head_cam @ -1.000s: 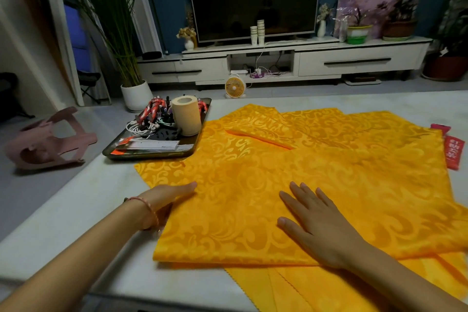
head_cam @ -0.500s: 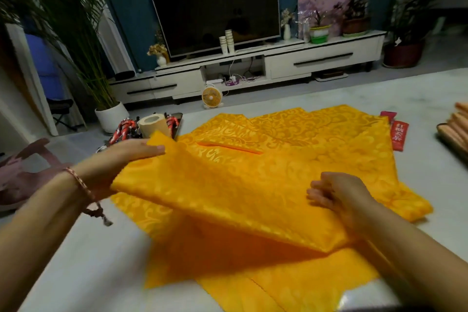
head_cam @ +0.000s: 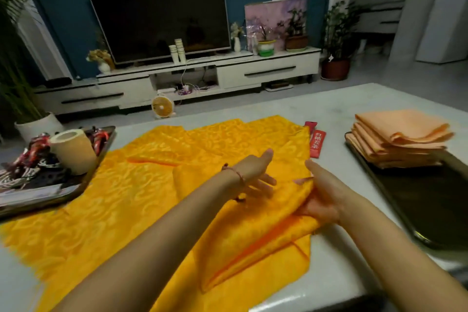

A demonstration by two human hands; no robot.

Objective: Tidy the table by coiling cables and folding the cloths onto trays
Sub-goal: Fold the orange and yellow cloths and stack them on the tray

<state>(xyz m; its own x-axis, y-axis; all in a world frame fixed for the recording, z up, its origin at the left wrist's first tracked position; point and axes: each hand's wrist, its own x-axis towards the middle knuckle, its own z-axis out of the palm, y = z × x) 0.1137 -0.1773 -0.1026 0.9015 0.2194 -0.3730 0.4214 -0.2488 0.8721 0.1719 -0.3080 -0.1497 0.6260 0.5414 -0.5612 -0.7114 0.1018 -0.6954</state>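
While the left arm reaches across the table [head_cam: 334, 106], the left hand [head_cam: 255, 172] spreads straight, empty fingers over the yellow cloth [head_cam: 121, 200]. The right hand [head_cam: 321, 200] grips the cloth's folded edge, thumb on top, near the tray [head_cam: 417, 208] of folded orange cloths [head_cam: 400, 137].

Left tray [head_cam: 105, 147] and blurred cables [head_cam: 35, 152] partly beyond the left edge; right tray [head_cam: 417, 197] beyond the right.

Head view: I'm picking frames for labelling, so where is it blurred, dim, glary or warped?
Head view: dim room light, soft shadows. Head view: the cable tray and tape roll are motion-smeared; the yellow cloth by the left hand looks sharper. Head view: glare on the table at its near edge; wide-angle lens bows the TV stand.
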